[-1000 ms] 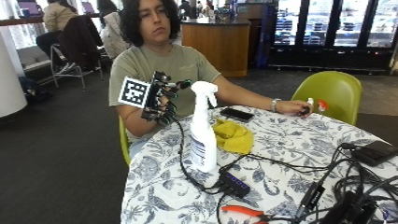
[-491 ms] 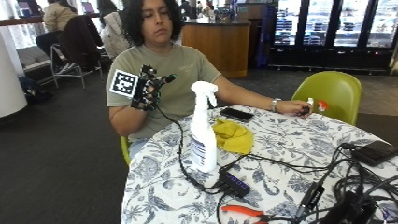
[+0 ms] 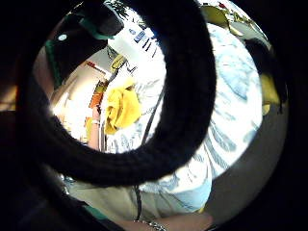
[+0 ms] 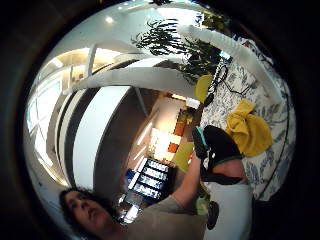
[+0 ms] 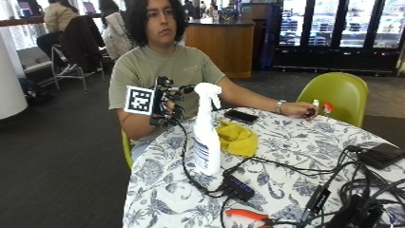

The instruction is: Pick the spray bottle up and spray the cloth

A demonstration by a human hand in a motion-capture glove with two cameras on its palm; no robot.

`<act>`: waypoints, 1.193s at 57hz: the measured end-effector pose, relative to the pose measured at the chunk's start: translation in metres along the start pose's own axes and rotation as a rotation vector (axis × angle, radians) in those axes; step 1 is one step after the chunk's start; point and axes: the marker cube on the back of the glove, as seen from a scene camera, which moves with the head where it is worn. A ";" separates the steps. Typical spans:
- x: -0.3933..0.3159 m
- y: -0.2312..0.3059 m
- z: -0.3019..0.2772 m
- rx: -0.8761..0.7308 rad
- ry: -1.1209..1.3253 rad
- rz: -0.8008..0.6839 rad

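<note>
A white spray bottle (image 5: 207, 135) stands upright on the flower-patterned table (image 5: 297, 156), near its left edge. Just behind and right of it a crumpled yellow cloth (image 5: 238, 138) lies flat. My gloved right hand (image 5: 166, 102) hangs in the air left of the bottle's head, a short gap away, with relaxed fingers pointing towards the trigger and nothing in them. The thumb side palm view shows the bottle (image 4: 235, 55) and the cloth (image 4: 248, 131) side by side. In the little finger side palm view the cloth (image 3: 122, 108) shows through a black strap loop.
The bare left hand (image 5: 303, 110) rests on the table's far side by a small white item. A black phone (image 5: 240, 116) lies behind the cloth. A USB hub (image 5: 237, 186), cables, orange-handled pliers (image 5: 248, 215) and a black box (image 5: 382, 155) crowd the near right. A green chair (image 5: 338, 92) stands behind.
Half a second ago the gloved hand was higher and farther left; it has come down and right, closer to the bottle's head. Bottle and cloth have not moved.
</note>
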 end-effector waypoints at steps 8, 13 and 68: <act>0.016 -0.045 0.028 -0.012 -0.105 0.014; 0.022 -0.077 0.039 0.029 -0.149 0.036; 0.015 -0.214 0.095 -0.034 -0.067 0.008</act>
